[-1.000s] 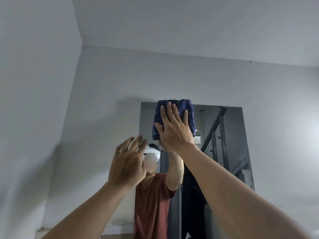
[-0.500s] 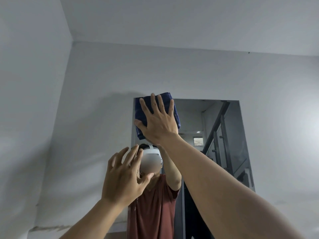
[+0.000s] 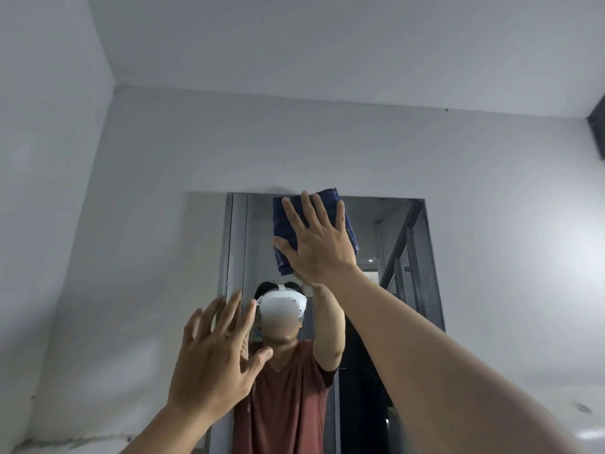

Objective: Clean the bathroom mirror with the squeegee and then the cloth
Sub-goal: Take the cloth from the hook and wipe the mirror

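A tall frameless mirror (image 3: 406,290) hangs on the grey wall ahead of me. My right hand (image 3: 316,240) lies flat, fingers spread, pressing a folded dark blue cloth (image 3: 347,217) against the glass at the mirror's top edge. My left hand (image 3: 216,358) is raised lower down, near the mirror's left edge, palm forward, fingers apart, holding nothing. The mirror reflects a person in a red shirt with a white headset. No squeegee is in view.
Grey walls (image 3: 147,257) meet in a corner on the left, under the ceiling (image 3: 327,44). The mirror reflects a doorway and a stair railing (image 3: 406,253). A dark fitting (image 3: 597,126) sits at the upper right edge.
My right hand has slid the cloth from the mirror's top left corner rightwards along the top edge. My left hand stays raised and open, fingers spread wider.
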`<action>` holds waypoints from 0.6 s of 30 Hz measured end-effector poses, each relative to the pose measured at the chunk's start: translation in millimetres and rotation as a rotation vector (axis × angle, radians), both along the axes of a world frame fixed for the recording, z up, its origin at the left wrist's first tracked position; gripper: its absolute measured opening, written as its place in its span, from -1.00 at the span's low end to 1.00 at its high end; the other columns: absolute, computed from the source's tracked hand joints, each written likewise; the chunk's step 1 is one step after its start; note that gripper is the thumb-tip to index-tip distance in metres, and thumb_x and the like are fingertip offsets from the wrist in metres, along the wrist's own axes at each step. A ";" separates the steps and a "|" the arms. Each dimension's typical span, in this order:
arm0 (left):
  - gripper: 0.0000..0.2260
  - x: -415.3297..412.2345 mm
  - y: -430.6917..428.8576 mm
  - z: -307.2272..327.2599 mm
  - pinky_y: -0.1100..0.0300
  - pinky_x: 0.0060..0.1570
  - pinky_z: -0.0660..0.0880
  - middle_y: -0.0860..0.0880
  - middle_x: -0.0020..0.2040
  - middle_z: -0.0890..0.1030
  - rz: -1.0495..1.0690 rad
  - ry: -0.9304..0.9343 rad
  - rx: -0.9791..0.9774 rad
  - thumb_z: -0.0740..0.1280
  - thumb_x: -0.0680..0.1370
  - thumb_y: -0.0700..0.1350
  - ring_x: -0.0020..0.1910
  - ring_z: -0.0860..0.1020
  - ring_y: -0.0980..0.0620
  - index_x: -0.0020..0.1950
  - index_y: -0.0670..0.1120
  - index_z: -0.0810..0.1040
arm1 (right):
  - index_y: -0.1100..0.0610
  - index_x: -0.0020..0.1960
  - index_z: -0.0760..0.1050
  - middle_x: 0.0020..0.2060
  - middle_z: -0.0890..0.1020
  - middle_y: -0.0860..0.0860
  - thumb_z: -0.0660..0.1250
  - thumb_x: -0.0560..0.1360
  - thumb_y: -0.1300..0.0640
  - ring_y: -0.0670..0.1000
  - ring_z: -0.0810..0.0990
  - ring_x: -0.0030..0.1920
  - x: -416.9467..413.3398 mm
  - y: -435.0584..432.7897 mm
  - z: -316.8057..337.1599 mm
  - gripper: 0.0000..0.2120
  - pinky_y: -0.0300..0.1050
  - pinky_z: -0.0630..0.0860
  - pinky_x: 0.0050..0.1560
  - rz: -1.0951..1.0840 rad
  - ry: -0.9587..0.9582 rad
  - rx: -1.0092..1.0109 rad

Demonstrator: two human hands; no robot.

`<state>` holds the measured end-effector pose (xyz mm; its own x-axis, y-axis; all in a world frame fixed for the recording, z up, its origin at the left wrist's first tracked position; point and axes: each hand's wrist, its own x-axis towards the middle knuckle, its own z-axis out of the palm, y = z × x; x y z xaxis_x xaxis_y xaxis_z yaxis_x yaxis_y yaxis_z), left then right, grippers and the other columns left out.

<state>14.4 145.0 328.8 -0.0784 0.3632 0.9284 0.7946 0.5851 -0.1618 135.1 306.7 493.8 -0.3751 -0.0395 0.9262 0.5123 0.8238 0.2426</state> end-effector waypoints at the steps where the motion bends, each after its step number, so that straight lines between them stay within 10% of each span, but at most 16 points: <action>1: -0.28 0.8 0.1 1.8 -0.23 0.38 0.36 -0.11 0.54 0.36 0.003 -0.007 -0.003 0.28 0.48 0.37 0.48 0.36 -0.19 0.52 -0.02 0.37 | -0.08 0.65 -0.20 0.65 -0.06 0.08 -0.17 0.61 -0.38 0.10 -0.14 0.64 4.9 5.4 1.8 -0.29 0.32 -0.28 0.55 -0.009 0.009 -0.011; 18: -0.33 27.5 18.2 -3.5 -0.23 0.42 0.34 -0.17 0.57 0.29 0.013 -0.075 -0.038 -0.10 0.59 0.34 0.54 0.28 -0.21 0.56 0.02 0.32 | 0.14 0.64 0.00 0.65 -0.05 0.10 -0.11 0.61 -0.39 0.07 -0.16 0.64 84.2 90.0 2.6 -0.20 0.22 -0.34 0.56 -0.007 0.197 -0.163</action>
<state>42.0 163.2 325.3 -0.1524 0.3969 0.9051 0.7976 0.5902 -0.1244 219.3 396.7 496.3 -0.1867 0.1180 0.9753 0.5425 0.8400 0.0022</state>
